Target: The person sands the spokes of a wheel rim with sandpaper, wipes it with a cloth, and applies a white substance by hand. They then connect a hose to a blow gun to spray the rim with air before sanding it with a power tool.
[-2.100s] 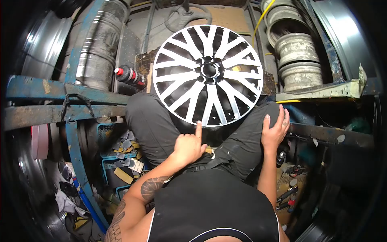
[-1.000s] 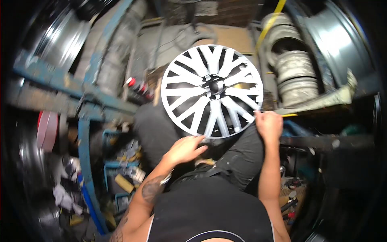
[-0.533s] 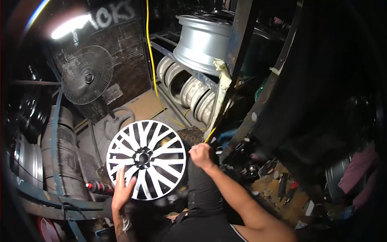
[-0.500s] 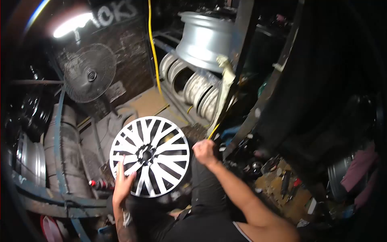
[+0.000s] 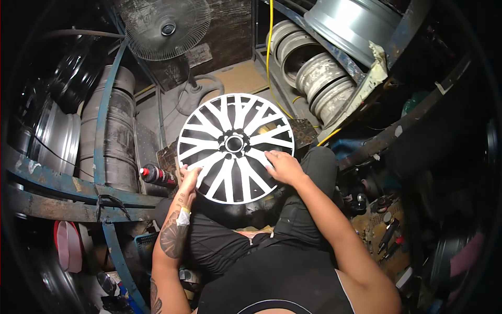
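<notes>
Sitting with both knees spread and both arms reaching forward over the lap. Left hand lying open at the lower left, fingers spread and pointing up, wrist bent back, a pale band around the tattooed forearm. Right hand resting palm down at the right, fingers loosely curled and pointing left, elbow bent, forearm bare.

The wheel cover on my lap looks like smooth plastic, its silver-white spokes semi-glossy against matt black gaps. My left hand and right hand rest bare on it. My trousers are matt black cloth. The rack beam is rough, rusted metal with chipped blue paint. The stacked rims are dull, dusty metal.
</notes>
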### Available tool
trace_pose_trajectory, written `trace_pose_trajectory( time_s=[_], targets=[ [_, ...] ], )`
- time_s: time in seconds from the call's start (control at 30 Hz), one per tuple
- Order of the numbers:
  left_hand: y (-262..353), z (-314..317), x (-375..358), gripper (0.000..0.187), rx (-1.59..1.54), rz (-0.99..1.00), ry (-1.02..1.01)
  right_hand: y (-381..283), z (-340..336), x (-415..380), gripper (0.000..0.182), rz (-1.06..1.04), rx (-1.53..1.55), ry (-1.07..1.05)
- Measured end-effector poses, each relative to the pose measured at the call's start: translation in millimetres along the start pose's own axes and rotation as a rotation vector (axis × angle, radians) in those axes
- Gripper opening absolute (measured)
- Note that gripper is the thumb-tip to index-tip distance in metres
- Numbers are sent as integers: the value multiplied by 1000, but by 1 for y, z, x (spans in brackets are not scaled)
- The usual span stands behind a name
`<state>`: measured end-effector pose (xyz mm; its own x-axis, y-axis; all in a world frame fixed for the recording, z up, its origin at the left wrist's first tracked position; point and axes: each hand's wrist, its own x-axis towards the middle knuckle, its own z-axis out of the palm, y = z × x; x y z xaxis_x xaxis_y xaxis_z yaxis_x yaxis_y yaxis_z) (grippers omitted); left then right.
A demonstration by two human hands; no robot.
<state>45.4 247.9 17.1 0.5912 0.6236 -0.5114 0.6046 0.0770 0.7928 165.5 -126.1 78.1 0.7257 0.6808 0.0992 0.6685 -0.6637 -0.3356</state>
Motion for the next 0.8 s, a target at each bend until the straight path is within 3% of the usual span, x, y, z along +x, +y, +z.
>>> trace_pose_trajectory(
  time_s=[0.03, 0.07, 0.13, 0.17, 0.2, 0.27, 0.3, 0.4, 0.43, 0.5, 0.63, 0.7, 0.73, 0.8],
  targets=[
    [9, -3, -14, 83, -96, 37, -19, -1, 2, 6, 59, 74, 115, -28],
    [-16, -14, 23, 60, -272, 43, -263, 0, 2, 12, 58, 146, 225, -61],
    [31, -9, -28, 37, -753, -129, -313, -7, -4, 25, 59, 282, 234, -153],
    [60, -7, -56, 27, -849, -143, -265, -10, -1, 30, 60, 283, 225, -142],
    [42, -4, -31, 24, -888, -61, -195, -14, 2, 32, 60, 285, 217, -134],
    [25, -4, 6, 23, -973, 9, -103, -19, 5, 34, 64, 290, 198, -88],
    [31, -3, 15, 22, -975, 65, -159, -20, 5, 35, 66, 303, 215, -84],
    [88, 1, -12, 23, -912, 257, -31, -38, 3, 39, 73, 303, 242, -81],
    [102, 0, -20, 25, -745, 401, 32, -39, 9, 40, 78, 230, 233, -51],
    [93, 17, 22, 38, -740, 347, 116, -51, 21, 42, 84, 237, 225, -104],
    [121, 21, -2, 36, -33, 18, 298, -43, 38, 41, 85, 175, 160, -158],
    [101, 35, 25, 36, -105, 55, 292, -35, 34, 45, 85, 191, 160, -235],
    [99, 48, 24, 33, -74, 76, 480, -35, 28, 46, 85, 150, 138, -261],
    [75, 46, 22, 39, -34, 380, 380, -16, 21, 51, 83, 46, 137, -307]
  ],
)
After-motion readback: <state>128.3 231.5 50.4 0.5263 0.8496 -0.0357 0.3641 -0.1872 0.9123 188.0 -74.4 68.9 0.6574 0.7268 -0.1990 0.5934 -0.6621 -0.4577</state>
